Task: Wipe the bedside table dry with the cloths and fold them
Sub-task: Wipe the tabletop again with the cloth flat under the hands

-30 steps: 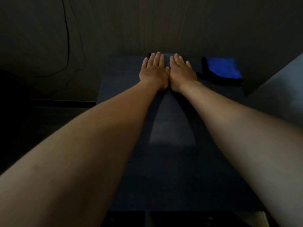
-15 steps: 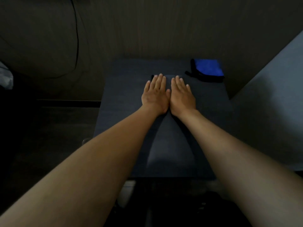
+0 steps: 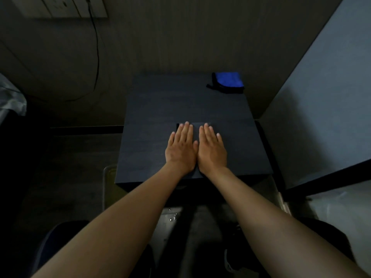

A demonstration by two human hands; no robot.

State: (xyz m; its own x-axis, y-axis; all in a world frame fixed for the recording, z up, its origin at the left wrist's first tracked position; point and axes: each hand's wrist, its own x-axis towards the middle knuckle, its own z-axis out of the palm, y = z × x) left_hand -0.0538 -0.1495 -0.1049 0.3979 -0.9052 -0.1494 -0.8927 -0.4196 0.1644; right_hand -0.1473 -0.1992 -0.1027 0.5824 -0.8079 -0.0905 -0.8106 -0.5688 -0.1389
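The dark bedside table (image 3: 152, 109) fills the middle of the view. My left hand (image 3: 181, 150) and my right hand (image 3: 211, 149) lie flat side by side, palms down, on a dark cloth (image 3: 196, 125) near the table's front edge. Only the cloth's far edge shows beyond my fingertips; its colour nearly matches the tabletop. A folded blue cloth (image 3: 229, 80) with a dark border rests at the table's back right corner, apart from both hands.
A wall stands behind the table, with a socket panel (image 3: 60, 7) and a black cable (image 3: 97, 57) hanging at the upper left. A pale bed side (image 3: 321, 97) rises at the right. Floor and dark shoes show below the table.
Both hands, still flat and together on the dark cloth, have slid from the back of the table toward its front edge. The view has pulled back and tilted; the blue cloth stays put.
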